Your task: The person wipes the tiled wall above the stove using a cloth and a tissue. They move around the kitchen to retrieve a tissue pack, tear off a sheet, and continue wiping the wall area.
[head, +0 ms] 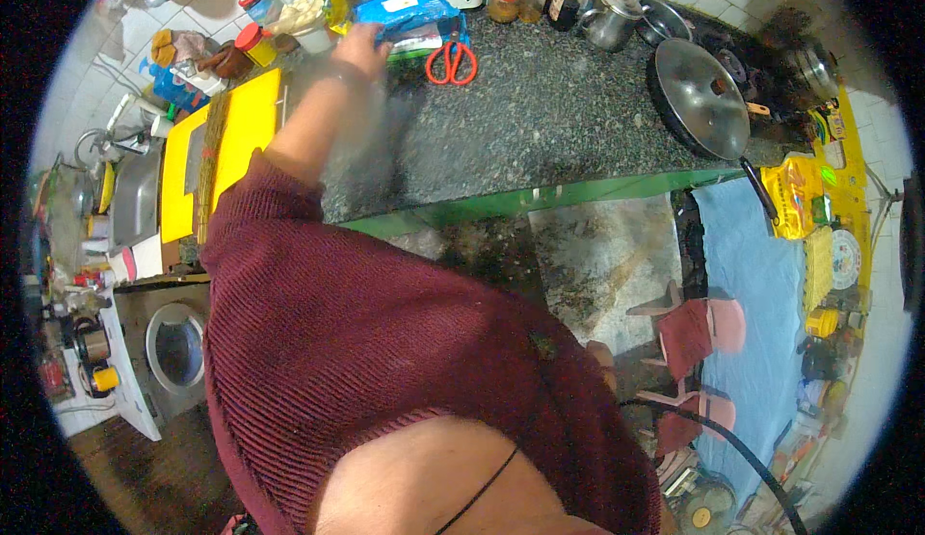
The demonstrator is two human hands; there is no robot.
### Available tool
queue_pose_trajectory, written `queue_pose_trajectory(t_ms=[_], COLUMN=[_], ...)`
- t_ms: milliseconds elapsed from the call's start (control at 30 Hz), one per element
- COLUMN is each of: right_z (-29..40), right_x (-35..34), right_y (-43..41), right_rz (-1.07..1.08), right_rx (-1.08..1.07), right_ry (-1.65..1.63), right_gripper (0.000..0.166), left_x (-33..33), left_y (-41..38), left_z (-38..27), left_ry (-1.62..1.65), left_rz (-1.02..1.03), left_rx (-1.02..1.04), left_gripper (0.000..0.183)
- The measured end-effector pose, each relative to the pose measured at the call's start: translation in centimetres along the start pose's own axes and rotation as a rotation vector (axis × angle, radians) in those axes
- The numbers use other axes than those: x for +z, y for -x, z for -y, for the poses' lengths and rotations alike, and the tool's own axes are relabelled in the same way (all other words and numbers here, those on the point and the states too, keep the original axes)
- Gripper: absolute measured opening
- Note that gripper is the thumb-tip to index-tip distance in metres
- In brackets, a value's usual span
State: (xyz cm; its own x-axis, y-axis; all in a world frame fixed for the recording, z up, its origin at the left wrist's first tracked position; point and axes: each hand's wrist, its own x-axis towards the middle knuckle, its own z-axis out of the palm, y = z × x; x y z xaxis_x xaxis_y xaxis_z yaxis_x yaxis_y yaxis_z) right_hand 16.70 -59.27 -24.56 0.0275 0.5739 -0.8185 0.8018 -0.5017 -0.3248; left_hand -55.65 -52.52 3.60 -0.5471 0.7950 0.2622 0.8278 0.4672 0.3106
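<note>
At the back of the dark granite counter point(535, 112), my left hand point(367, 47) grips the left end of a blue plastic packet point(408, 11) with a white label. Other packaging lies beneath the packet. Red-handled scissors point(452, 64) rest on the counter just to its right. My right hand point(601, 362) shows only as a small patch of skin low beside my maroon sweater; its fingers are hidden.
A yellow board point(253, 112) lies near the steel sink point(137, 195), with a bundle of thin sticks point(212, 152) across it. Jars and bottles line the back wall. A lidded frying pan point(701, 98) sits right, its handle over the edge. Pink chairs point(683, 336) stand below.
</note>
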Motion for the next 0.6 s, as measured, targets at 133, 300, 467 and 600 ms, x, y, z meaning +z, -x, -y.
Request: queue_pose_trajectory(t_ms=[133,300,467,600], right_z=[-2.9,-2.5,2.9,6.5], right_x=[-1.6,-2.7,-1.3,-1.3], right_y=[-1.2,-1.0,1.1,2.0], right_rz=[0.027,0.041,0.002,-0.008], right_rx=[0.063,0.079,0.055,0.014], right_ry=[0.018,0.045,-0.008,-0.023], right_gripper=[0.034,0.034,0.032,0.031], left_x=[1.7,8.5,7.1,7.0], left_y=[-4.1,-8.1,-8.4,-8.2], left_z=[0.5,9.1,6.1,6.4], left_ry=[-0.007,0.853,1.15,1.508], left_rz=[-0.155,-0.049,0.252,0.112], left_rx=[-0.17,-0.871,-0.982,-1.062], left_gripper=[0.066,0.066,0.052,0.043])
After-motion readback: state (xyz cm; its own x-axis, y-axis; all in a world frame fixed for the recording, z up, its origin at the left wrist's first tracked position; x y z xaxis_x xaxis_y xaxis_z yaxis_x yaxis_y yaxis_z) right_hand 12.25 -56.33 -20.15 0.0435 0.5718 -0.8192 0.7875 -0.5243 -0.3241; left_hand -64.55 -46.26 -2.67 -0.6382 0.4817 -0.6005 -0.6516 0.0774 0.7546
